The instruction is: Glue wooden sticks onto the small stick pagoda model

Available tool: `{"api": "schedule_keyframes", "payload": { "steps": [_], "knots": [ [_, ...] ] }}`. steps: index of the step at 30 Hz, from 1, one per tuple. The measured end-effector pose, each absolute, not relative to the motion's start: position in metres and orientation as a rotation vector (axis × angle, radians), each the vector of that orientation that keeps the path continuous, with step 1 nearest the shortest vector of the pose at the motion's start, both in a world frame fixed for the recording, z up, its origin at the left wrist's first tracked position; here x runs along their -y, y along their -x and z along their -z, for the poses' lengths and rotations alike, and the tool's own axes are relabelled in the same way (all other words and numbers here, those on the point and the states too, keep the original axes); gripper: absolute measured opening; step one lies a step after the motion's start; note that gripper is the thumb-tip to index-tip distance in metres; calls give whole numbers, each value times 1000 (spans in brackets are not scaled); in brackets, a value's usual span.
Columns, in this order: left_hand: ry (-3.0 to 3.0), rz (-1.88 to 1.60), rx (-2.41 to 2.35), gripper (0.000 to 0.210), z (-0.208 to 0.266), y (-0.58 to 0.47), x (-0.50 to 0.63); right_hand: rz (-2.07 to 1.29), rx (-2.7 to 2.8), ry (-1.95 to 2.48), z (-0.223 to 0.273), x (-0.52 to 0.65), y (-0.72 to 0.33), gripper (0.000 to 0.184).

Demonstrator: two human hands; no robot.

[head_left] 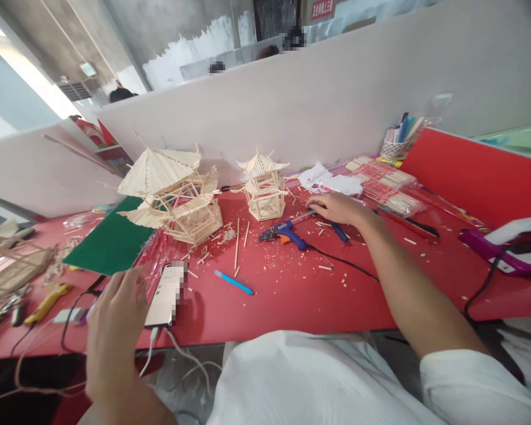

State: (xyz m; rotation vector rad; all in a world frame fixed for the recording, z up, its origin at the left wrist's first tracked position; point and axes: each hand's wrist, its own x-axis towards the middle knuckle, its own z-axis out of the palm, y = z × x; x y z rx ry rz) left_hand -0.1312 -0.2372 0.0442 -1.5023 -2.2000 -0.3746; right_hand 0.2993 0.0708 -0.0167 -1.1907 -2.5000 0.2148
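Observation:
My left hand point(117, 313) is raised at the table's front edge, beside a phone point(166, 295) with a white cable plugged in. Its fingers are loosely bent and apart, with nothing visible in them. Across the table, my right hand point(338, 208) reaches out with loosely curved fingers. The fingertips are close to the clear glue stick point(304, 216) at the back of a blue glue gun point(287, 233); contact is hard to make out. A dark blue tool point(338, 231) lies below that hand. Two stick-built pavilion models, one large point(172, 195) and one small point(264, 188), stand farther back.
A light blue pen point(233, 282) and wood scraps lie on the red tabletop point(265, 316). Bagged sticks point(387, 186), white tissue point(330, 179) and a pen cup point(395, 144) are at back right. Left are a green board point(110, 236) and yellow-handled tools point(48, 302). A partition point(327, 100) stands behind.

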Motion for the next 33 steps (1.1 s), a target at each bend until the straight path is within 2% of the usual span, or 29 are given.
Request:
{"api": "schedule_keyframes", "payload": {
  "steps": [7,14,20,25,29,33],
  "knots": [
    [1763,999,1765,14,-88,38,182,-224,2432,1234,10,-67,-299,30],
    [2019,1232,1367,22,-116,-3,110,-160,2375,1209,2,-62,-293,29],
    [2007,1348,1432,27,-74,6,44,-101,2266,1214,-3,-54,-285,33],
    [2095,1399,1451,20,-26,19,23,-106,2192,1111,-3,-48,-270,38],
    [2242,1282,1457,34,-9,23,14,-87,2151,968,6,-48,-254,41],
    [2251,1239,1472,33,-1,20,4,-20,2110,886,15,-51,-237,35]
  ]
}}
